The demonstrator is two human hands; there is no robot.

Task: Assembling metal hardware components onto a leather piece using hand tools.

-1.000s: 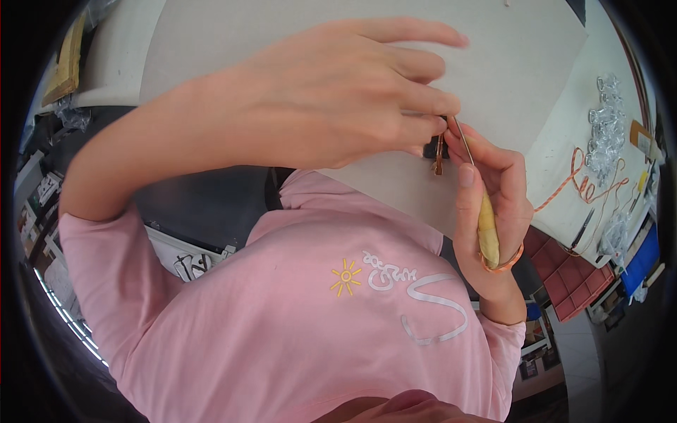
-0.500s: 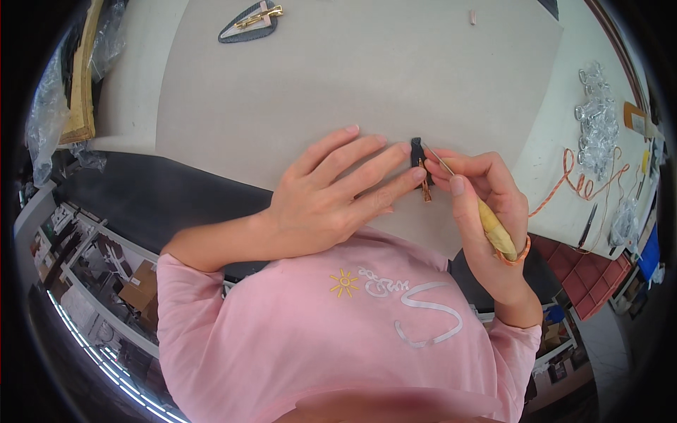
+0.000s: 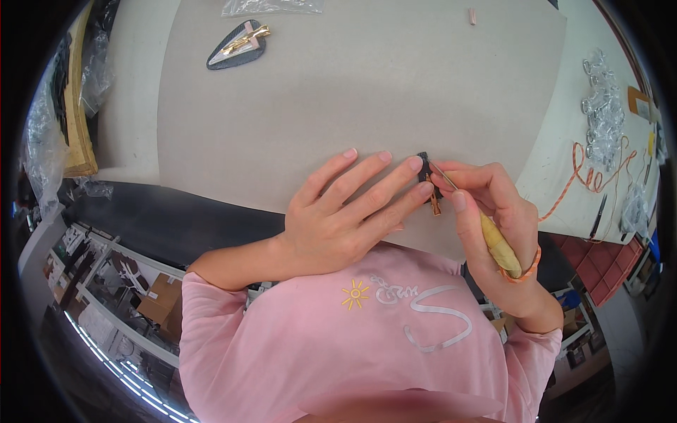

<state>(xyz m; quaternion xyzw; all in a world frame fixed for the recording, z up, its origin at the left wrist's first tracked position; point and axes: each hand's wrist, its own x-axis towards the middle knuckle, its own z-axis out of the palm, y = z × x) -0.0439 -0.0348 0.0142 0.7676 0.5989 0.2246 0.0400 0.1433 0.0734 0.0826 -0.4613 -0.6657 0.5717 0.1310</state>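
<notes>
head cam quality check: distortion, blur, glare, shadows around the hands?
Head view: strong fisheye, the grey mat edges bow toward a black vignetted rim. Left hand, right hand and the small dark piece between them are sharp, no motion blur. Lighting is soft and even, with faint shadows under the fingers. Mild glare on the clear plastic bits at right; the wooden-handled tool is well exposed.

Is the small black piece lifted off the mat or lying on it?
Lying on it: the small black piece sits flat on the grey mat, left fingertips against it.

White table (image 3: 134, 84) w/ grey mat (image 3: 352, 92); orange cord (image 3: 589, 176), clear bags (image 3: 603, 120).
</notes>
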